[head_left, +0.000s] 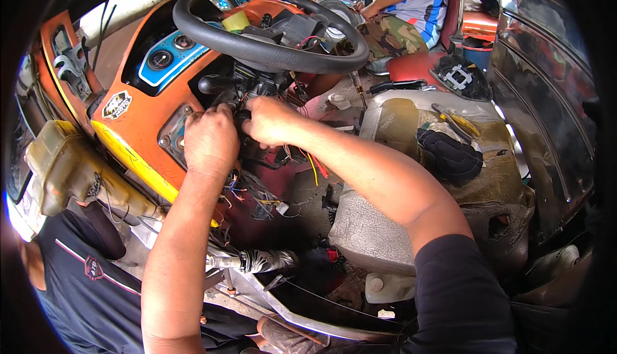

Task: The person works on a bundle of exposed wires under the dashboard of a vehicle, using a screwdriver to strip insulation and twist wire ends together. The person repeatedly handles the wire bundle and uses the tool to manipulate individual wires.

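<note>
The left hand [212,136] and right hand [268,121] are curled close together at the dark steering column [263,86], which shows just beyond the right knuckles, though I cannot tell what either grips. Loose wires [313,167] hanging just below the right wrist could snag or pull free if that forearm dropped. Farther off, above both hands, the steering wheel [276,63] could bruise knuckles if a grip slipped upward.

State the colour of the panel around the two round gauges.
The gauge panel is blue with a white border, best seen in the head view.
</note>
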### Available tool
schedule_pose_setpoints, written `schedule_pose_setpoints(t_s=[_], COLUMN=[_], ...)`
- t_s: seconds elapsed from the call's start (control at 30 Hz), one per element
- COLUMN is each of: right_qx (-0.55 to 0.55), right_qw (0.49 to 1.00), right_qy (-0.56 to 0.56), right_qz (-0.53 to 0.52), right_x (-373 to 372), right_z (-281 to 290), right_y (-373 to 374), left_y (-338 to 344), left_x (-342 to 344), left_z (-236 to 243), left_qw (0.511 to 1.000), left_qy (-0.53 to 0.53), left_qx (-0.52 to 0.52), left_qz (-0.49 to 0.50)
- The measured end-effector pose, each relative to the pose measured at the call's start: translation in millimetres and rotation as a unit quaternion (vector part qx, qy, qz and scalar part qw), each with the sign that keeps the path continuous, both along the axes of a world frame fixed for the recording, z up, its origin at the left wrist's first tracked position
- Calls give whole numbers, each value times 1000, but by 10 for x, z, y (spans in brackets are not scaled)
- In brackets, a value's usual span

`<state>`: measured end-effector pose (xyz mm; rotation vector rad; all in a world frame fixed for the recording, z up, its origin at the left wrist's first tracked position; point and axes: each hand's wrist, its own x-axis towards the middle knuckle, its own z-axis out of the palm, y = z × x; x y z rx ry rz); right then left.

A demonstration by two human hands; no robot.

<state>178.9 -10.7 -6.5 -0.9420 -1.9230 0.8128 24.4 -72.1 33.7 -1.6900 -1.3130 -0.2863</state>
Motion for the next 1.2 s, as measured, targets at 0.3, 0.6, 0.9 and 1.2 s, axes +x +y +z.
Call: schedule_pose_setpoints(t_s=[0.3,0.6,0.9,1.2], right_qx=[228,332,143,158], right_qw=[955,939,988,986], right_qy=[186,91,22,17], right_qz=[16,3,-47,-43], right_x=[77,91,-40,156], right_z=[193,107,22,211], right_y=[-57,-139,-197,-195], left_y=[-104,-119,-85,-137], left_x=[-58,-27,49,-31], left_z=[59,102,121,72], left_qw=[998,989,999,995], left_qy=[9,-55,-30,-19], left_qx=[10,40,10,29], left_qz=[-67,-132,-35,-95])
